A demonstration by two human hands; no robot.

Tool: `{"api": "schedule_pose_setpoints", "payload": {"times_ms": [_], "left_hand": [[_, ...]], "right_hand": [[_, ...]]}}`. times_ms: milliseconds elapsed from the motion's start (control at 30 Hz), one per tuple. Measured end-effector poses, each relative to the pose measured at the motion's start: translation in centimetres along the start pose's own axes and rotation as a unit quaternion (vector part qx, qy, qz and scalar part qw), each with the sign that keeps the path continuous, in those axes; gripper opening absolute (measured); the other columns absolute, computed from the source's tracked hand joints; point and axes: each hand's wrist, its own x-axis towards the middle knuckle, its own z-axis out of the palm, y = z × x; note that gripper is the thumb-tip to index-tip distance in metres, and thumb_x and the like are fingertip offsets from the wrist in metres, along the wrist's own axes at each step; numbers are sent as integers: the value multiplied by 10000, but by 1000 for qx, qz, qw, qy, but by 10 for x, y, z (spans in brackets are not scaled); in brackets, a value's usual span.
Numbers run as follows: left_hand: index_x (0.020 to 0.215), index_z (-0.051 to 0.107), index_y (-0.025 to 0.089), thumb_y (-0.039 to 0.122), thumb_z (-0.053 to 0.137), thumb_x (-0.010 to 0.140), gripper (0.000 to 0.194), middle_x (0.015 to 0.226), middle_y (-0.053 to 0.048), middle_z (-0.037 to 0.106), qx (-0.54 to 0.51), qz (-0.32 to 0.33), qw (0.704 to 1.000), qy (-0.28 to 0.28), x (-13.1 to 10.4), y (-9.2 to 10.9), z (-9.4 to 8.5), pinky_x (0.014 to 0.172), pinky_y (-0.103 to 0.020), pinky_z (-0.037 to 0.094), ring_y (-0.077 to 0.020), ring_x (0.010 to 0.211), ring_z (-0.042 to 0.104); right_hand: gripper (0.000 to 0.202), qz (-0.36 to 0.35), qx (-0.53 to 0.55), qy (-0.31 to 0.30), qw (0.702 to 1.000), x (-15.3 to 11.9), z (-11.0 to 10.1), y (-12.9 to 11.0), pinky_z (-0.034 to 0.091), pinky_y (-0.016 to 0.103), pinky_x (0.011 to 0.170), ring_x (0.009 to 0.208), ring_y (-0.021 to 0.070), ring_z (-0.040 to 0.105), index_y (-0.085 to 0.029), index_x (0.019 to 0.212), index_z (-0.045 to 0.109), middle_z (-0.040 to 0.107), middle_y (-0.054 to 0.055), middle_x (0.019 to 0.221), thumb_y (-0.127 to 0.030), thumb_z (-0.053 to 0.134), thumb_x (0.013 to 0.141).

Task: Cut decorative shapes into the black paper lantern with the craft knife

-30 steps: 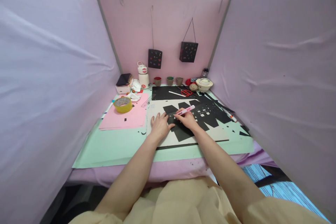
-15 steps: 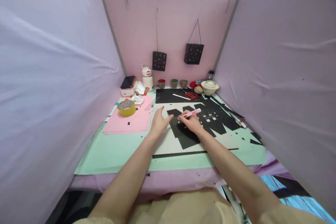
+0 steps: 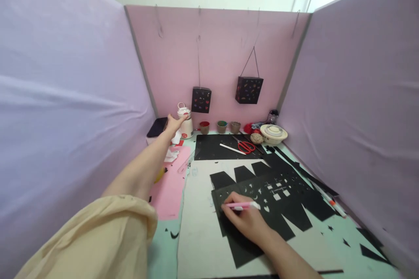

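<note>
My right hand (image 3: 244, 216) is closed around a pink and white pen-shaped tool (image 3: 242, 205), its tip hidden by the fingers. The hand rests on a black paper sheet (image 3: 275, 218) with angled tabs and cut-out stars, a heart, a moon and squares. Under that sheet lies a white board (image 3: 199, 235). At the back left, my left hand (image 3: 175, 124) is stretched out, thumb and finger apart. It is beside a white bottle (image 3: 186, 127) and a dark flat thing (image 3: 156, 127) on a pale box. Whether it touches either I cannot tell.
Pink paper (image 3: 170, 192) lies left of the board, with yellow tape (image 3: 159, 176) mostly behind my left arm. Red scissors (image 3: 246, 147) and a white stick (image 3: 232, 148) rest on black card (image 3: 209, 150). Small cups (image 3: 221, 127) and a lidded bowl (image 3: 273, 133) stand behind.
My left hand has left the black sheet's edge and reached forward and left to the back corner. The right hand stays on the sheet with the pink tool. The view has tilted up.
</note>
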Motion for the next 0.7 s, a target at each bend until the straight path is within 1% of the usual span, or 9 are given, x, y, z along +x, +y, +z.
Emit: {"api": "schedule_pose_setpoints", "payload": {"times_ms": [133, 200, 267, 433, 567, 700], "left_hand": [[1251, 565, 164, 349, 605, 935, 368, 1256, -102, 589, -2, -31, 999, -35, 35, -16, 15, 892, -450, 538, -234, 1070, 615], [1229, 577, 159, 348, 605, 936, 350, 1227, -97, 604, -6, -36, 998, -58, 46, -25, 22, 874, -436, 547, -224, 1042, 626], [1219, 582, 157, 349, 605, 936, 343, 1213, -95, 610, -9, -33, 997, -69, 51, -33, 25, 867, -430, 549, -219, 1030, 630], [1216, 585, 158, 353, 606, 934, 343, 1225, -96, 606, 2, -16, 999, -52, 55, -47, 23, 890, -444, 537, -227, 1056, 620], [1219, 583, 158, 355, 607, 933, 347, 1226, -97, 605, 3, -8, 999, -47, 55, -50, 23, 893, -447, 536, -229, 1060, 619], [1241, 570, 161, 347, 606, 935, 360, 1230, -98, 602, -7, -13, 998, -58, 50, -51, 27, 874, -436, 547, -224, 1044, 626]], "right_hand": [[197, 4, -18, 5, 1000, -1, -3, 4, 393, 257, 548, 579, 141, 554, -230, 727, 567, 592, -19, 637, -309, 557, 907], [198, 8, -26, 2, 1000, -1, -3, 4, 396, 256, 550, 580, 140, 560, -233, 733, 563, 592, -19, 641, -309, 550, 915], [199, 9, -38, -6, 999, -1, -3, 4, 397, 256, 545, 575, 139, 563, -236, 730, 558, 591, -20, 638, -306, 551, 916], [187, -8, -60, -21, 998, 0, -3, 2, 405, 258, 539, 566, 137, 575, -246, 734, 545, 595, -22, 632, -289, 558, 916], [192, -27, -63, -19, 997, 1, -4, 0, 407, 257, 523, 540, 133, 567, -249, 728, 537, 594, -23, 617, -275, 556, 917], [187, -30, -62, -22, 997, 1, -5, -2, 416, 261, 527, 539, 137, 573, -252, 731, 543, 598, -19, 618, -277, 558, 916]]}}
